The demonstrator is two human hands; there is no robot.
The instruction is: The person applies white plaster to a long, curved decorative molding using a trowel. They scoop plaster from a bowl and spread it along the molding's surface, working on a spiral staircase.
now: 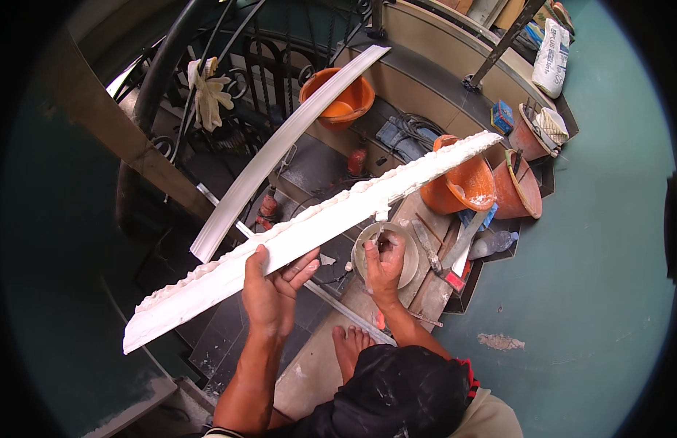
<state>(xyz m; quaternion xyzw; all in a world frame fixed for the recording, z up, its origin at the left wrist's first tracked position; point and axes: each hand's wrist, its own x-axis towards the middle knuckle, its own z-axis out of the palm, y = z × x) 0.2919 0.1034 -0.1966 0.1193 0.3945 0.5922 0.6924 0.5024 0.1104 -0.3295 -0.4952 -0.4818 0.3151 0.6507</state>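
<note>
While our left hand [271, 298] grips the long white moulding [335, 223] slanting past both hands, our right hand [386, 269] curls over a round bowl [411, 257], its grip unclear. Lumpy paste [338, 201] crusts the far edge.

Dusty planks [428, 298] with a round bowl [410, 271], and dark steps [313, 174] with orange buckets [518, 193] and a clear bottle [493, 244].

We hold the front strip [309, 237] diagonally in our left hand [274, 296]. Behind it we find the rear strip [280, 157], then a bucket [356, 120]. Our right hand [386, 266] is over the bowl [411, 257]; the bottle [493, 244] lies to its right. Gloves [209, 96] hang at left.
</note>
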